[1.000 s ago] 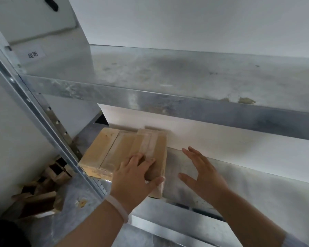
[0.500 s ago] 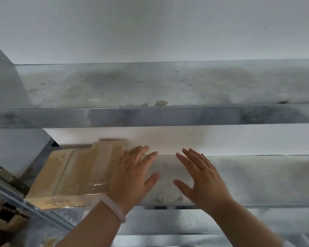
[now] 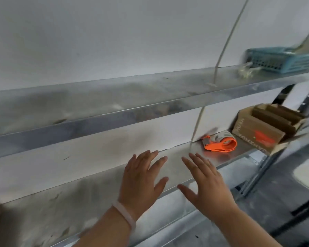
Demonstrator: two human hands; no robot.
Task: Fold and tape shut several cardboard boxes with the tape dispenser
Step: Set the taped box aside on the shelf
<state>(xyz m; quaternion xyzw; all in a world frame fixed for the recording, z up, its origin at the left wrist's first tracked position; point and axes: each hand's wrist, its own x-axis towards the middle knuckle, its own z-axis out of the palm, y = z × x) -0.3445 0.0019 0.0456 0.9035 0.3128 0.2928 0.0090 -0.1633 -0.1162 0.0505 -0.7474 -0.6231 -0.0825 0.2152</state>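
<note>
Your 2 hands, left hand [image 3: 141, 182] and right hand [image 3: 209, 184], hover flat and hold nothing, while the orange tape dispenser [image 3: 219, 142] lies near the shelf [image 3: 43, 211] back edge, beside an open brown cardboard box [image 3: 264, 130].

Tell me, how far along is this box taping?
Done: no taped box shows clearly in this view. In hand: nothing; left hand and right hand are both open and empty above the shelf. Left: the open box at the right still needs closing, and the tape dispenser lies untouched beside it.
</note>
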